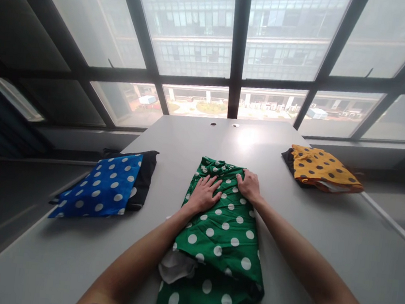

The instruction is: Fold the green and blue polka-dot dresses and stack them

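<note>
Green cloth [215, 236], white dots: position?
— Middle of the worktop [323, 244], lying lengthwise from the near edge toward the far one. Far end bunched; a white lining [177, 266] pokes out on its left side near the near edge.
— Hands?
— Left hand [204, 193] flat, fingers spread, pressing the far part. Right hand [249, 185] just beside it, palm down, fingers curled over the bunched end; cannot tell whether it pinches fabric.
— Anything else?
— Blue cloth [101, 189] on a black cloth [145, 174] at the left edge. Yellow cloth [319, 168] at the right edge, farther back. Both well apart from the hands.
— Risks, as judged?
— Pressing on the bunched end could set creases in. The worktop looks smooth, so a forward push might slide the whole cloth rather than flatten it. The loose lining could get trapped in a fold. The near end is cut off by the frame; cannot tell whether it overhangs.
</note>
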A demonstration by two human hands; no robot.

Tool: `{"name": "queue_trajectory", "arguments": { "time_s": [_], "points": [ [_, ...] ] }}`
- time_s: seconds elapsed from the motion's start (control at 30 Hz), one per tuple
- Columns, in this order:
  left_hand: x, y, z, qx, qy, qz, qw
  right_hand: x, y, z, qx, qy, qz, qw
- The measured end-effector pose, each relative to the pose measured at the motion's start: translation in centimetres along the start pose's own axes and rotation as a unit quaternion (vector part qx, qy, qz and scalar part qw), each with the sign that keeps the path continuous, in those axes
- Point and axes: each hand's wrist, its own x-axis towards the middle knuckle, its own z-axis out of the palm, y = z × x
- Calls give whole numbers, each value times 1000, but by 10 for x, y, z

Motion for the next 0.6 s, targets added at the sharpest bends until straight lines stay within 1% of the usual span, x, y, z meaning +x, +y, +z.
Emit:
{"name": "queue_trajectory", "arguments": {
  "time_s": [0.1, 0.17, 0.27, 0.37, 0.47, 0.6],
  "points": [
    [0, -1, 0, 1, 0, 5, 1000, 34, 2, 5, 39, -6, 18, 999],
    [-1, -1, 0, 2, 2, 7, 1000, 54, 6, 8, 77, -13, 13, 997],
    [-1, -2, 1, -1, 1, 6, 1000, 71, 17, 6, 128, -4, -4, 992],
    [-1, -2, 1, -10, -5, 3, 1000, 75, 33, -2, 156, 24, -15, 987],
    [-1, -2, 1, -15, -5, 2, 1000, 71, 46, -10, 161, 39, -30, 986],
    [-1, -1, 0, -17, -1, -1, 1000, 64, 51, -10, 158, 33, -48, 986]
  ]
}}
